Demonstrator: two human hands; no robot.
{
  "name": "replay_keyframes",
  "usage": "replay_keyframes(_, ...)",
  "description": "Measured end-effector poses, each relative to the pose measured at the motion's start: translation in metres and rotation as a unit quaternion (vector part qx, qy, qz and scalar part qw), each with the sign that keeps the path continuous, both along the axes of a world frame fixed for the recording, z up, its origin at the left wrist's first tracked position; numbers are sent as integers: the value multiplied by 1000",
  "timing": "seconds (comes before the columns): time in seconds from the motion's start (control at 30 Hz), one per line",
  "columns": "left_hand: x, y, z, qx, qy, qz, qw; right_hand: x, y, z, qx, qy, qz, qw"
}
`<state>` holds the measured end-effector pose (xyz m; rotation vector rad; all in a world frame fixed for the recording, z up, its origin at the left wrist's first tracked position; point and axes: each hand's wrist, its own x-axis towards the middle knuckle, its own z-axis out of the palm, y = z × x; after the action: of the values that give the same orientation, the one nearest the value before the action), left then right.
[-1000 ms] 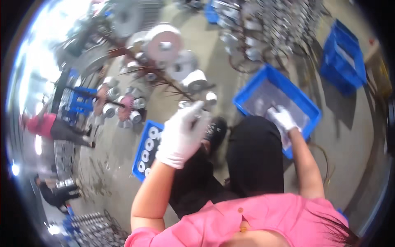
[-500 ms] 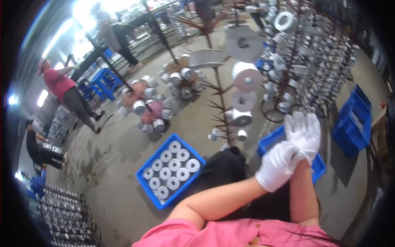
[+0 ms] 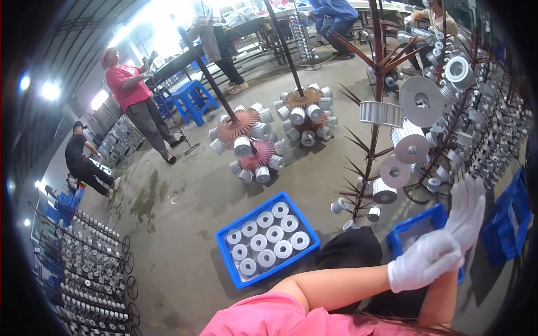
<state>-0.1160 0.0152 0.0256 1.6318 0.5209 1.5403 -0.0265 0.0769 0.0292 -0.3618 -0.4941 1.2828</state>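
Observation:
White gloves cover both of my hands in front of my body at the right. My left hand is closed on the cuff of the white glove at my right wrist. My right hand points upward with its fingers stretched out and holds nothing. Beneath them, a blue crate is partly hidden by my hands. Nearest beyond is a brown spiked rack, with ribbed silvery metal pulleys hung on its spikes. A blue tray of upright metal pulleys lies on the floor to the left of my knee.
Two round spiked stands loaded with pulleys are on the floor ahead. Another blue crate is at far right. Racks of small parts line the lower left. A blue stool and several people are farther off.
My view has swung left, so the scene sits farther right and the people behind show more. My left hand stays at my right wrist, and my right fingers remain stretched.

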Motion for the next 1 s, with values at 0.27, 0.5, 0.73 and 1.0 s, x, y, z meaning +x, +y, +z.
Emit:
replay_keyframes(0.27,-31,19,-5,17,-329,15,944,-16,-39,-31,143,-507,186,829)
replay_keyframes(0.5,-37,22,-13,111,-166,-2,980,-20,-47,-7,39,-530,224,817)
replay_keyframes(0.73,-52,25,1,-107,-223,-17,969,-20,-39,-1,399,-709,185,551)
replay_keyframes(1.0,-70,38,0,-127,-329,273,895,-31,-29,-18,105,-548,55,828)
